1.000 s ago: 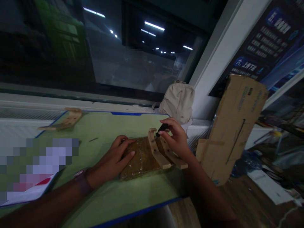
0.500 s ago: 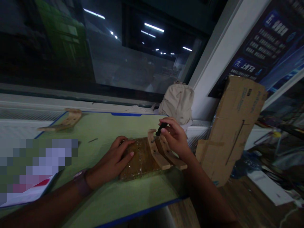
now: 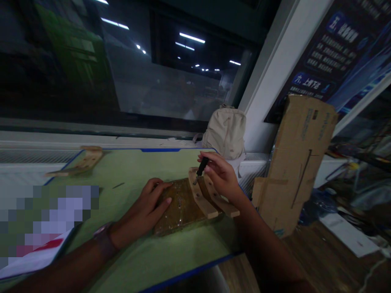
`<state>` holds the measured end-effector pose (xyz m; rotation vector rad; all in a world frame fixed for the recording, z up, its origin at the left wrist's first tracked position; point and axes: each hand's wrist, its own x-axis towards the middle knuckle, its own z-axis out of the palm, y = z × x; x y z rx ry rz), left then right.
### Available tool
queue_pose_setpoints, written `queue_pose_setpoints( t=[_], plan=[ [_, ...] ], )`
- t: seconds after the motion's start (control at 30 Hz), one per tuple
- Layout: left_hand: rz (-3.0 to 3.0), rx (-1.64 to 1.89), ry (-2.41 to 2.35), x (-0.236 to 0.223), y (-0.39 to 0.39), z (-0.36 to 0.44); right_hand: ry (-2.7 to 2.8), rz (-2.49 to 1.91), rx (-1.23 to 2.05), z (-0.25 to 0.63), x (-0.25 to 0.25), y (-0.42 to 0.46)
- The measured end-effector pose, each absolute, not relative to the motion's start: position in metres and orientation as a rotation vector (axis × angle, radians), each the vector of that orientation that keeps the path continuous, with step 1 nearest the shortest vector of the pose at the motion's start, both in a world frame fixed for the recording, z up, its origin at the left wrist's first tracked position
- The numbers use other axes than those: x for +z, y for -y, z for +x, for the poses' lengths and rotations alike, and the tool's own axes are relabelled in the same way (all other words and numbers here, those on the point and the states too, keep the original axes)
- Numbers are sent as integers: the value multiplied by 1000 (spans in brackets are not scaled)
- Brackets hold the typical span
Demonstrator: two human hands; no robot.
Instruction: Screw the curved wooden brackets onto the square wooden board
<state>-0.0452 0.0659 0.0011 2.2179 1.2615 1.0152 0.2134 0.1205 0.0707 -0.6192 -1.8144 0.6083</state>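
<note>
My right hand (image 3: pixel 223 176) pinches the black handle of a small screwdriver (image 3: pixel 202 166). Its thin shaft slants down to a hole near the far end of a curved wooden piece (image 3: pixel 204 204). A second curved wooden piece (image 3: pixel 226 206) lies alongside, partly hidden by that hand. Both pieces rest across a brown, tape-wrapped block (image 3: pixel 180 211). On the block's left side lies my left hand (image 3: pixel 152 201), fingers spread and touching its top.
The green table top (image 3: pixel 131 260) has blue edging. Another curved wooden piece (image 3: pixel 87 160) and a thin dark object (image 3: pixel 118 185) lie to the left, beyond a blurred-out sheet (image 3: pixel 58 232). A beige backpack (image 3: pixel 226 132) and cardboard (image 3: pixel 301 167) stand behind and right.
The screwdriver handle and my right hand have shifted slightly left relative to the wooden pieces. My left hand stays on the block. The camera view has turned a little.
</note>
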Motion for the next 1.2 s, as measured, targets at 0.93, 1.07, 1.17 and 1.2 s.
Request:
queue_pose_setpoints(
  t=[0.93, 1.07, 1.17, 1.2],
  plan=[
    [2206, 1036, -1232, 1, -66, -44, 1824, -609, 557, 213, 71, -123],
    [2217, 1047, -1249, 1, -67, -45, 1741, -552, 774, 208, 72, -120],
    [2217, 1048, -1244, 1, -68, -44, 1673, -593, 673, 208, 69, -122],
    [2214, 1042, -1241, 0, -67, -44, 1682, -619, 585, 210, 69, -123]
  ],
)
